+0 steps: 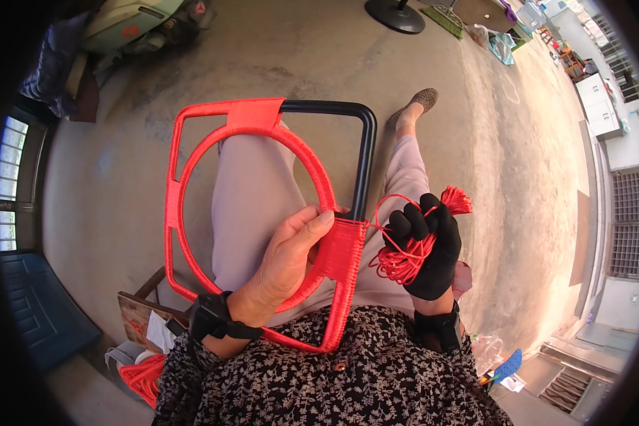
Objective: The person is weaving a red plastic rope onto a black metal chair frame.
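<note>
A square frame (366, 153) with a ring inside it rests over my lap. Glossy red cord is wound round most of it; the upper right corner, with part of the top and right sides, is bare black. My bare left hand (291, 245) grips the ring and frame where a wide red wrapped band (342, 250) joins them, thumb on top, other fingers partly hidden behind. To the right, my right hand (437, 245), in a black glove, is closed round a bundle of red cord (405, 261). A strand runs from the bundle to the frame's right side beside the bare part.
On the lower left are a wooden stool (138, 316) and red wrapped pieces (143, 376). A motor scooter (131, 28) stands at the upper left. A round black base (397, 18) and a green broom head (444, 20) are on the far floor. A white cabinet (598, 106) stands right.
</note>
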A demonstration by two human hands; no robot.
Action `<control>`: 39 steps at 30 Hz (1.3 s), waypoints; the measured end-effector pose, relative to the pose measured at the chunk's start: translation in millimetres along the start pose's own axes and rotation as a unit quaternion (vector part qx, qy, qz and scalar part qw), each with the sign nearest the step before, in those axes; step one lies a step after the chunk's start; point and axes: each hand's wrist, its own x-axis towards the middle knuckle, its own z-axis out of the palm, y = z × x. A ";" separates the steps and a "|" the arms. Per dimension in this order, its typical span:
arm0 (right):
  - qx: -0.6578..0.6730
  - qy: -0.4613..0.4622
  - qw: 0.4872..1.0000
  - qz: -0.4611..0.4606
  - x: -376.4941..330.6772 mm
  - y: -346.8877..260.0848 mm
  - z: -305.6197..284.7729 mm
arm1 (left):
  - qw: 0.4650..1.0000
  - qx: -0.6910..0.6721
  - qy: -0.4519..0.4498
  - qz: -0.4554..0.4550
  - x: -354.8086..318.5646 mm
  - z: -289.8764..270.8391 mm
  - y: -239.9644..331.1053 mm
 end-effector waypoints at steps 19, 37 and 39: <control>-0.003 0.008 0.996 0.085 13.7 -2.1 -4.3 | 0.999 0.012 -0.038 -0.007 -0.2 0.6 0.8; -0.014 0.017 0.995 0.099 15.8 -3.5 -4.7 | 0.996 0.018 -0.079 -0.042 0.1 2.7 6.6; -0.026 0.011 0.994 0.103 16.3 -2.9 -5.4 | 0.996 0.025 -0.075 -0.042 -0.5 2.9 7.1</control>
